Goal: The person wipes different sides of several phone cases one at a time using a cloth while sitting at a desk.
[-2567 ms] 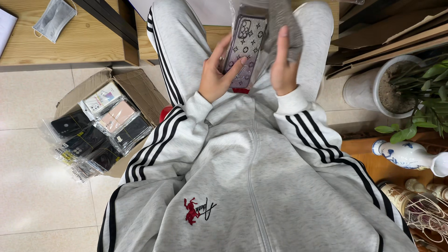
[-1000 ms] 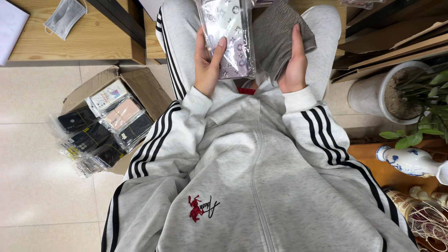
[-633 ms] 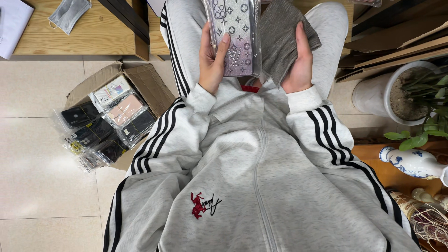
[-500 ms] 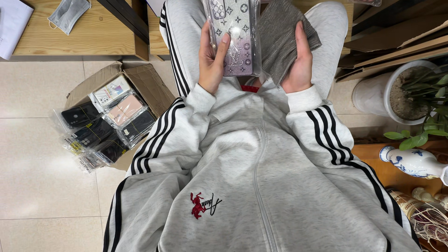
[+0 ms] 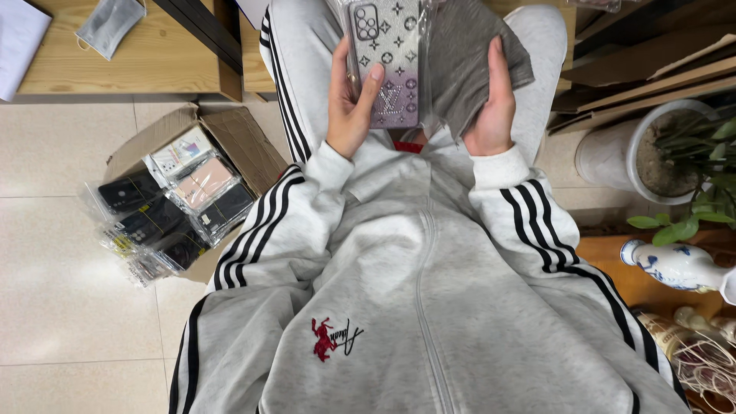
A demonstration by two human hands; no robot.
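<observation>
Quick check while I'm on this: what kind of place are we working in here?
Probably a small shop or home packing corner for phone accessories. The left hand holds a patterned phone case, a cardboard box of bagged cases sits on the tiled floor, and a potted plant and vase stand nearby.

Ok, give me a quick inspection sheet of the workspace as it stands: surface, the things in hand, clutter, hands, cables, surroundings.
Surface: the person's lap, grey striped trousers; pale tiled floor below.
Job's things: patterned phone case in clear wrap; grey cloth beside it.
Clutter: open cardboard box of wrapped phone cases, some spilling onto the floor.
Hands: left hand holds the phone case, thumb on its face; right hand holds the grey cloth.
Cables: nothing seen.
Surroundings: wooden table with face mask; potted plant; blue-and-white vase.
</observation>
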